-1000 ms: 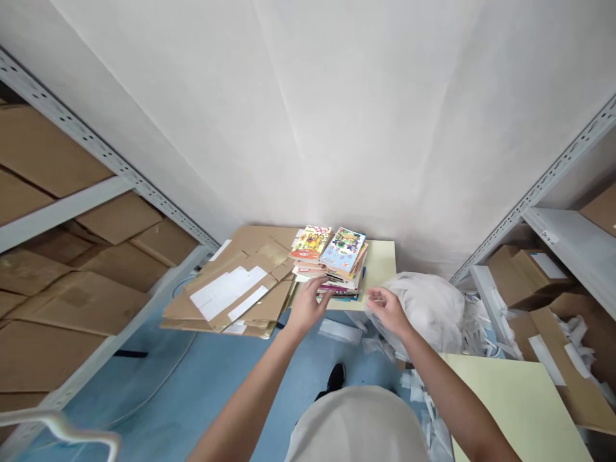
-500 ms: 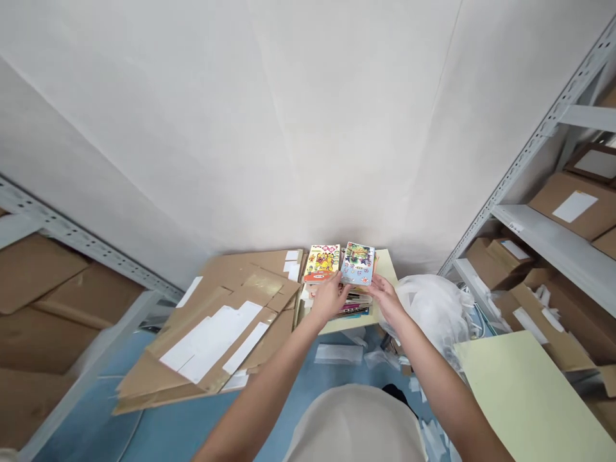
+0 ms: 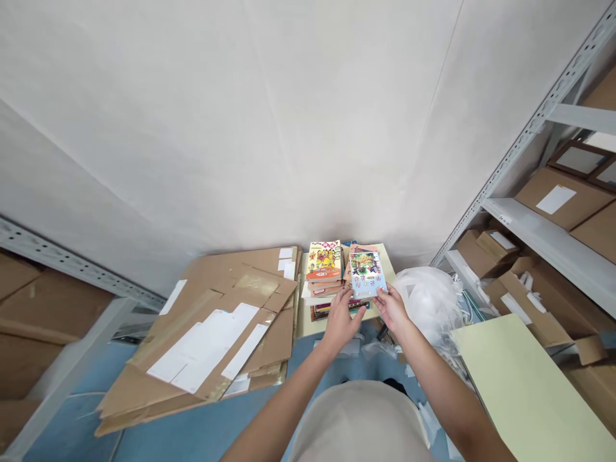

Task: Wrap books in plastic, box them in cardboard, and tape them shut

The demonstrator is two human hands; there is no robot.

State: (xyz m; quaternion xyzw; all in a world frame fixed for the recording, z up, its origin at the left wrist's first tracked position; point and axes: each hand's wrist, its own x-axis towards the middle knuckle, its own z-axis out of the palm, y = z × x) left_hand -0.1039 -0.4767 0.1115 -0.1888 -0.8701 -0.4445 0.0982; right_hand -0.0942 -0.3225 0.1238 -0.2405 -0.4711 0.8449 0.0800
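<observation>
Here, the left hand (image 3: pixel 342 317) and right hand (image 3: pixel 392 307) pinch the near short edge of a thin, glossy, light-blue booklet (image 3: pixel 367 274), fingers closed on its corners. It is held over the pale tabletop (image 3: pixel 303 322), long axis pointing away toward the wall, beside the colourful rectangular book stack (image 3: pixel 325 264).

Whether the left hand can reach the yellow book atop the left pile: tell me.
Probably yes: the yellow book lies uncovered on top, just beyond the left hand, though that hand is gripping the blue book.
</observation>
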